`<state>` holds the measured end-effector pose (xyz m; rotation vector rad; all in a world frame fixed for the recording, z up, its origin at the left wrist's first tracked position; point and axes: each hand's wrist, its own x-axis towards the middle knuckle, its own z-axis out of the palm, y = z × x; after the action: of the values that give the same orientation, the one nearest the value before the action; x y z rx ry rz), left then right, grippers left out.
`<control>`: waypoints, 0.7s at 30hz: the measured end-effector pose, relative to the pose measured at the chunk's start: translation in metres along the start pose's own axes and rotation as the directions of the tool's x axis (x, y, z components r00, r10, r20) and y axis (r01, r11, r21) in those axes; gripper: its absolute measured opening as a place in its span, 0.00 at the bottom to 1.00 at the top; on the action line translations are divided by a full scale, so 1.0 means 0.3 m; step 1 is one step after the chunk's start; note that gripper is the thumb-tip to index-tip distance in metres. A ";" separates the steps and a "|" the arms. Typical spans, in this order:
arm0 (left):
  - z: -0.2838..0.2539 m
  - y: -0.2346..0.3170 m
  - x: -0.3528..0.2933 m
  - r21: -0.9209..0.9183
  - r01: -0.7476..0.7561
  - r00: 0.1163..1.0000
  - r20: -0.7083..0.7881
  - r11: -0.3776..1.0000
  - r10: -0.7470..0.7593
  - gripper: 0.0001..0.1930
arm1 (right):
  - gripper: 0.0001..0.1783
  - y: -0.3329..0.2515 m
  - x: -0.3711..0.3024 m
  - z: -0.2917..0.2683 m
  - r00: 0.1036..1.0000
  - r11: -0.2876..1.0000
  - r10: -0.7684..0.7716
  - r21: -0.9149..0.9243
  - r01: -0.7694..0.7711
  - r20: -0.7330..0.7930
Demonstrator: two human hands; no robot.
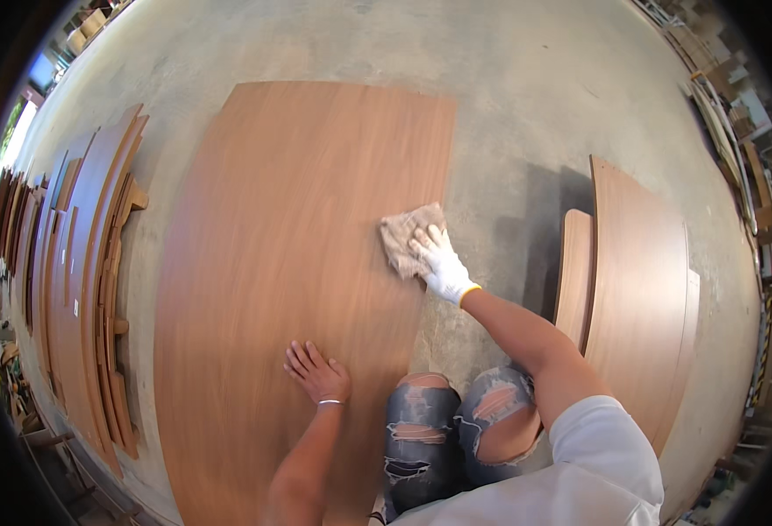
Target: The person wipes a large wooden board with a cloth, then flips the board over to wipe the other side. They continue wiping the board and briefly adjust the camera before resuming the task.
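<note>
Now, R hand [441,261]: gloved, fingers pressed on tan rag [406,235], near board edge
L hand [316,372]: bare, spread flat on big wood board [298,245]

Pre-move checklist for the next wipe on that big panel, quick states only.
1. Rag under the gloved right hand: ok.
2. Rag on the veneer panel, at its right edge: ok.
3. Bare left hand flat on the panel, bracing: ok.
4. Panel lies flat on the concrete floor: ok.
5. Panel surface ahead of the rag free of objects: ok.
6. Dust or residue left on the panel: cannot tell.
</note>
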<state>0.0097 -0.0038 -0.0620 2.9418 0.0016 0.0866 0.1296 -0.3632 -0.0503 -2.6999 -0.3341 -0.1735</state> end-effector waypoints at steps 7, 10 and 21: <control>-0.018 -0.037 0.023 -0.018 -0.001 1.000 -0.017 1.000 0.000 0.37 | 0.38 0.003 0.184 0.043 0.949 0.960 0.275 -0.102 -0.261 0.156; -0.008 -0.043 0.020 -0.005 0.007 1.000 -0.019 1.000 -0.007 0.37 | 0.37 0.108 0.232 0.049 0.980 0.989 0.150 -0.018 -0.149 0.133; 0.027 -0.023 0.015 0.088 0.009 0.997 0.069 0.996 -0.015 0.36 | 0.30 0.897 0.987 -0.125 0.890 0.930 0.361 0.042 -0.364 -0.278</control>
<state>0.0148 0.0014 -0.0710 3.0309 0.0125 -0.0189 0.4816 -0.5559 -0.0695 -2.6411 0.2587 -0.4421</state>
